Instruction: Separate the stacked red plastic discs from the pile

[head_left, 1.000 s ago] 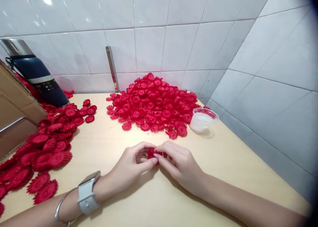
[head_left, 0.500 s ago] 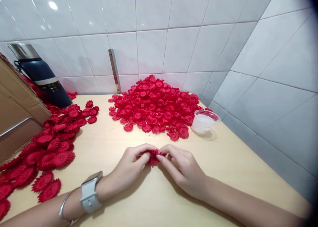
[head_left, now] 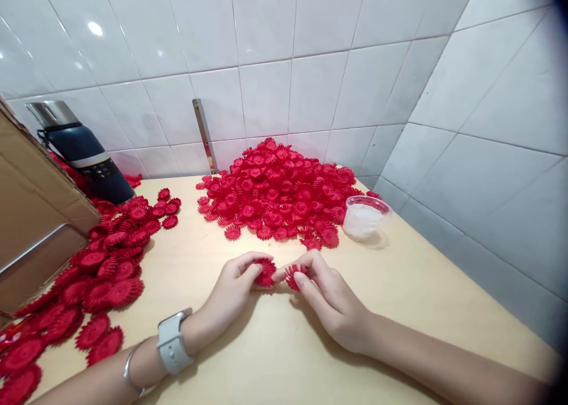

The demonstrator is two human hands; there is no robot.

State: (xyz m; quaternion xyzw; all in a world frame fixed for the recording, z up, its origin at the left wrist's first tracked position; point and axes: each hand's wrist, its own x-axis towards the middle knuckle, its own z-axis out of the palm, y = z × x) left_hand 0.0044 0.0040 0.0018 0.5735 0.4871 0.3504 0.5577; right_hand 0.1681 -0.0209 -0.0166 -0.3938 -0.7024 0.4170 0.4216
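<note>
Between thumb and fingers, my left hand (head_left: pixel 236 285) pinches a red fringed disc (head_left: pixel 267 272), its round face turned toward me. A second red fringed disc (head_left: pixel 293 276) is gripped by my right hand (head_left: pixel 339 307), its spiky strips fanning up beside the thumb. A small gap lies between the two discs, and the right fingertips reach close to the left one. Both hands are just above the front middle of the table. Behind them rises a large heap of similar red discs (head_left: pixel 279 192).
More red discs (head_left: pixel 119 269) spread along the left, beside a cardboard box (head_left: pixel 39 204) and a tilted dark blue bottle (head_left: pixel 86 154). A clear plastic tub (head_left: pixel 364 220) with white contents stands right of the heap. Tiled walls (head_left: pixel 261 97) bound the pale table (head_left: pixel 284 352).
The hands have drawn slightly apart. Red material bunched between both hands before now shows as two separate discs, one in each hand. The camera view has shifted a little.
</note>
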